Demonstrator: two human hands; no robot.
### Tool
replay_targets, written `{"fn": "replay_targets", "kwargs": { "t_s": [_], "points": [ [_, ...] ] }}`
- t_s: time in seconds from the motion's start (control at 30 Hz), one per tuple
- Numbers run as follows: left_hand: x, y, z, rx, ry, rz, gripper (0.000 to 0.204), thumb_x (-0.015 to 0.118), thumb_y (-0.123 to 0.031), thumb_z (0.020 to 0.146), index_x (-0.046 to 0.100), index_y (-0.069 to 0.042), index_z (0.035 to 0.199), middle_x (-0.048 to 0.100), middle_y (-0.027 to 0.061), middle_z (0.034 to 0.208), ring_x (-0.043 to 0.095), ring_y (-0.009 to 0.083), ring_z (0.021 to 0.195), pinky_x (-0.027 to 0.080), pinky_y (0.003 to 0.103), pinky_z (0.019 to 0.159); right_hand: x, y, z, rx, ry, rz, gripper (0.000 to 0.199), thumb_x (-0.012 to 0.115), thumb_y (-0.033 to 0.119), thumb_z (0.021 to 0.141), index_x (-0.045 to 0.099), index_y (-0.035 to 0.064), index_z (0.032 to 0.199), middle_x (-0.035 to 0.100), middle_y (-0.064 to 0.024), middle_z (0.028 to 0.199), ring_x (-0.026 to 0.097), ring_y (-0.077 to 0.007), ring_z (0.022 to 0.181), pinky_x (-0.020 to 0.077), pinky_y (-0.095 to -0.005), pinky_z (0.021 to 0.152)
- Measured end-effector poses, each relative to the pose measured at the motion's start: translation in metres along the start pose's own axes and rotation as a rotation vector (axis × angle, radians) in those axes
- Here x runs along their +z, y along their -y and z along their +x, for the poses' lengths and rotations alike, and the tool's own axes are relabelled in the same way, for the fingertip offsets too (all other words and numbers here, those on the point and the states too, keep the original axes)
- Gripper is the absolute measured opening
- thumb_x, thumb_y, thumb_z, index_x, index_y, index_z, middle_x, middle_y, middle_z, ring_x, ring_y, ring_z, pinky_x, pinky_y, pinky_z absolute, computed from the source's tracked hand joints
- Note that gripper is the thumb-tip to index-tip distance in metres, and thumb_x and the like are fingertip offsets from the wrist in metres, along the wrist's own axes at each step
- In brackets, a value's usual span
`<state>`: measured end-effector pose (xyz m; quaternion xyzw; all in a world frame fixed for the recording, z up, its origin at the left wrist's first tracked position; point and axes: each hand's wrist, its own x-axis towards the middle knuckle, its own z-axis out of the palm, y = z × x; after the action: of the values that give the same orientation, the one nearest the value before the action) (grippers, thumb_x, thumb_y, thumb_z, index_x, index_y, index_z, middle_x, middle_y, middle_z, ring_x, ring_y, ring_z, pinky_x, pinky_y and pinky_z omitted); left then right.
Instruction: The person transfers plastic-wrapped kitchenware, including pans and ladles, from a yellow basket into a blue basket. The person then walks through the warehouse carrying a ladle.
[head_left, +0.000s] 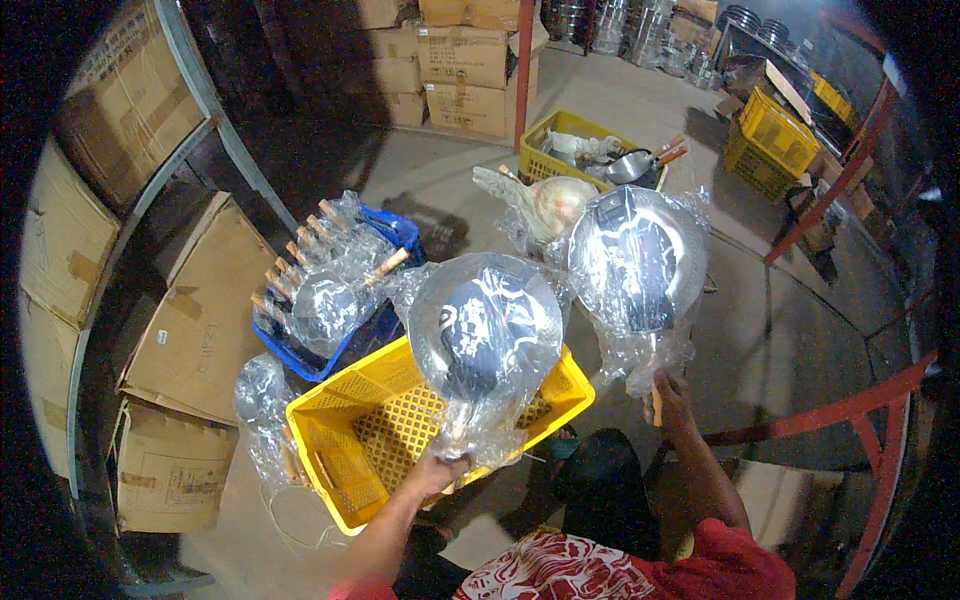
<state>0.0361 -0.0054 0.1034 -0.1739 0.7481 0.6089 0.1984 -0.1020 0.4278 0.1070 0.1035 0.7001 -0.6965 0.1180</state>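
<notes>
My left hand (436, 470) grips the wooden handle of a round steel pan wrapped in clear plastic (484, 325), held upright over a yellow plastic crate (340, 450). My right hand (672, 392) holds a second plastic-wrapped steel pan (638, 255) by its handle, raised a little higher and to the right of the first. Both pans face me with their shiny hollows. The crate below looks mostly bare inside, as far as I can see past the pan.
A blue crate (400, 232) left of the yellow one holds several wrapped pans with wooden handles. Another wrapped pan (262, 392) leans by the crate's left side. Cardboard boxes (195, 310) stand on the left and at the back. More yellow crates (770, 135) and red metal racking (850, 410) are on the right.
</notes>
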Motion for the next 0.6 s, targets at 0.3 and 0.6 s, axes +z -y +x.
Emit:
{"fn": "replay_targets", "kwargs": {
  "t_s": [0.3, 0.6],
  "points": [
    [0.001, 0.009, 0.002, 0.017, 0.015, -0.076, 0.05, 0.078, -0.012, 0.083, 0.057, -0.004, 0.128, 0.068, 0.0067, 0.112, 0.063, 0.0177, 0.104, 0.051, 0.034, 0.092, 0.008, 0.008, -0.006, 0.032, -0.041, -0.04, 0.043, 0.061, 0.049, 0.096, 0.059, 0.0066, 0.092, 0.057, -0.0051, 0.065, 0.052, -0.0143, 0.045, 0.0427, -0.0295, 0.04],
    [0.002, 0.032, 0.01, 0.024, -0.038, -0.177, 0.045, 0.074, -0.005, 0.078, 0.059, -0.005, 0.12, 0.067, 0.0022, 0.099, 0.063, 0.0172, 0.089, 0.052, 0.033, 0.08, 0.005, 0.001, -0.006, 0.047, -0.064, 0.031, 0.031, 0.061, 0.041, 0.097, 0.057, 0.0105, 0.098, 0.059, -0.0054, 0.069, 0.055, -0.0168, 0.05, 0.0454, -0.0316, 0.044]
  ]
}}
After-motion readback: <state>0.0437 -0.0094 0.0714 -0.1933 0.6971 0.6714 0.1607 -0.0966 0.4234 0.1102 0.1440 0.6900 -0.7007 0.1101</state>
